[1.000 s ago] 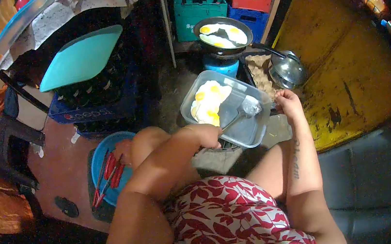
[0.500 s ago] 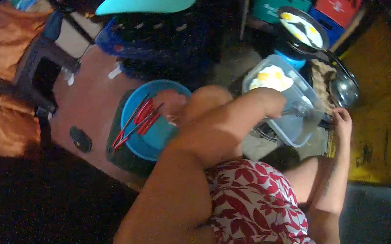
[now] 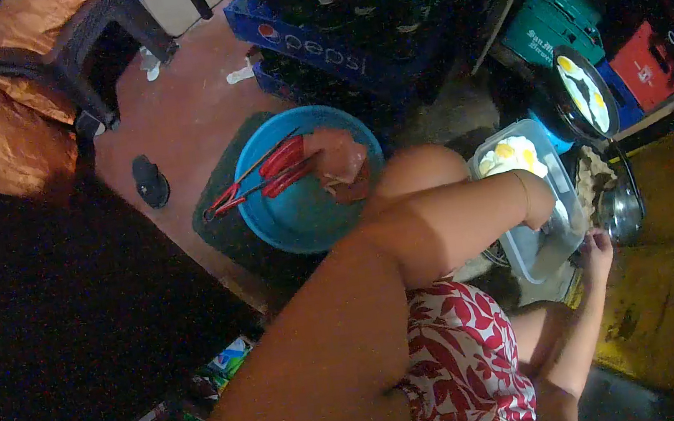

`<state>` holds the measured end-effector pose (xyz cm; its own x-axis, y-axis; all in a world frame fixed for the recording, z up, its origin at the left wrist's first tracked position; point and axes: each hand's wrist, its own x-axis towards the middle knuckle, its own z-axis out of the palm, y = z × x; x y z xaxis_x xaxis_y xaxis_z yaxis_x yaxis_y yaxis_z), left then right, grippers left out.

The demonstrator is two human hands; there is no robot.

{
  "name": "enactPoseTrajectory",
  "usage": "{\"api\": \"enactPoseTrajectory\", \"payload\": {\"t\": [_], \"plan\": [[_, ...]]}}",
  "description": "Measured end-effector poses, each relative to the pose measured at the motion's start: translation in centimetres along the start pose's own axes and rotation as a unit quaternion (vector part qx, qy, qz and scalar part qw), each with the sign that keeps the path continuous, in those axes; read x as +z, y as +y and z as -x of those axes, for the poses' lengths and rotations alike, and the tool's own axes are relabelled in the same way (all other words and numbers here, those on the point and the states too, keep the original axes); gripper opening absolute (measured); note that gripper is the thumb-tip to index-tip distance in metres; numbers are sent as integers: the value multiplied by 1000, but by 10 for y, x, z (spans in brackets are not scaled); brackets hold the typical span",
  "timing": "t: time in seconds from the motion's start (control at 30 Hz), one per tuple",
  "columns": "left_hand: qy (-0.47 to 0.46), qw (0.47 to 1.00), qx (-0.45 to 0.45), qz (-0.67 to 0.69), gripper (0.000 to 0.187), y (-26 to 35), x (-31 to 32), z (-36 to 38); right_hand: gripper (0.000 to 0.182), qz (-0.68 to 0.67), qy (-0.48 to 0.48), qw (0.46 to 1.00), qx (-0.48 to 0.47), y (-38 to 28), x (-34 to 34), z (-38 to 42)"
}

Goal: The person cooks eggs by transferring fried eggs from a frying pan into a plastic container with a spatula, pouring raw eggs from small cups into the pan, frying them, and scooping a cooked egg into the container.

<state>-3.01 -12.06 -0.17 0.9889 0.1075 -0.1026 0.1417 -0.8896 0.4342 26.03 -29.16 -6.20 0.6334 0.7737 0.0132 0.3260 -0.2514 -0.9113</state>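
My left hand (image 3: pixel 540 204), with a thin band at its wrist, reaches over a clear plastic container (image 3: pixel 536 266). Its fingers are curled down, partly hidden, around something I cannot make out. A shiny grey piece shows beside them. Fried eggs (image 3: pixel 509 156) lie at the container's far end. My right hand (image 3: pixel 598 246) is closed, its fingertips together near the container's right side; what they grip, if anything, is too small to tell. Just beyond it rests a shiny metal lid or pot (image 3: pixel 619 214). A black frying pan (image 3: pixel 613 116) holds more fried eggs (image 3: pixel 586 93).
Left of my knee, a blue basin (image 3: pixel 272 228) holds pink raw meat (image 3: pixel 339 160) and red-handled tongs (image 3: pixel 228 200). Beyond stand blue Pepsi crates (image 3: pixel 309 50), a green crate (image 3: pixel 547 20) and a red crate (image 3: pixel 646 67). A black slipper (image 3: pixel 151 183) lies near a dark stool (image 3: pixel 74 57).
The view has shifted, so the basin, container and pan appear further right. My left hand has moved slightly toward the near part of the container. My right hand stays beside it.
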Motion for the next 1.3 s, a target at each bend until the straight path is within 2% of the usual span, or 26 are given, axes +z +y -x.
{"api": "enactPoseTrajectory", "payload": {"t": [0.07, 0.17, 0.23, 0.3, 0.37, 0.43, 0.53, 0.57, 0.67, 0.73, 0.83, 0.87, 0.9, 1.0, 1.1, 1.23, 1.3], "plan": [[-18, 1000, 1, -2, 30, 5, -1, -2, 2, 72, -51, 996, -17, 2, -1, -3], [-6, 1000, -5, 1, 31, 11, -5, 14, 3, 81, -31, 994, -64, 2, 11, 5], [-45, 999, -11, 16, 33, 12, -12, 18, 9, 261, -100, 959, -51, -30, 15, 14], [12, 999, -10, 29, 34, 11, -7, 23, 18, 262, -100, 959, -28, -49, 25, 27], [-47, 997, -14, 52, 35, 13, -16, 27, 24, 267, -113, 956, -41, -59, 28, 36], [-43, 997, 0, 65, 37, 17, -23, 36, 28, 300, -152, 942, -21, -83, 29, 47], [-77, 995, -1, 66, 43, 11, -15, 29, 36, 272, -183, 945, -14, -82, 21, 51], [-89, 993, -12, 71, 47, 8, -11, 27, 36, 268, -169, 948, -11, -88, 18, 54], [-107, 992, -23, 63, 52, 5, -3, 20, 42, 335, -232, 913, 16, -100, 10, 57], [-124, 990, -33, 50, 55, 6, -2, 15, 44, 330, -231, 915, 6, -104, 5, 59], [-105, 992, -54, 48, 56, 9, -6, 13, 49, 320, -234, 918, 6, -96, -6, 57], [-56, 996, -49, 42, 40, 6, 0, 14, 49, 314, -231, 921, -1, -92, -9, 56], [-57, 997, -46, 37, 40, 5, 1, 12, 50, 309, -228, 923, -9, -89, -12, 55], [-143, 984, -97, -31, 40, 1, 10, 3, 50, 287, -223, 931, 27, -93, -19, 58], [-195, 974, -113, -36, 42, 13, 13, 5, 51, 276, -215, 936, 30, -96, -26, 62], [-236, 968, -86, -25, 42, 15, 21, 0, 51, 275, -208, 938, 21, -93, -31, 61], [-226, 972, -60, -16, 41, 13, 26, -2, 51, 262, -213, 941, 20, -95, -31, 61]]}}
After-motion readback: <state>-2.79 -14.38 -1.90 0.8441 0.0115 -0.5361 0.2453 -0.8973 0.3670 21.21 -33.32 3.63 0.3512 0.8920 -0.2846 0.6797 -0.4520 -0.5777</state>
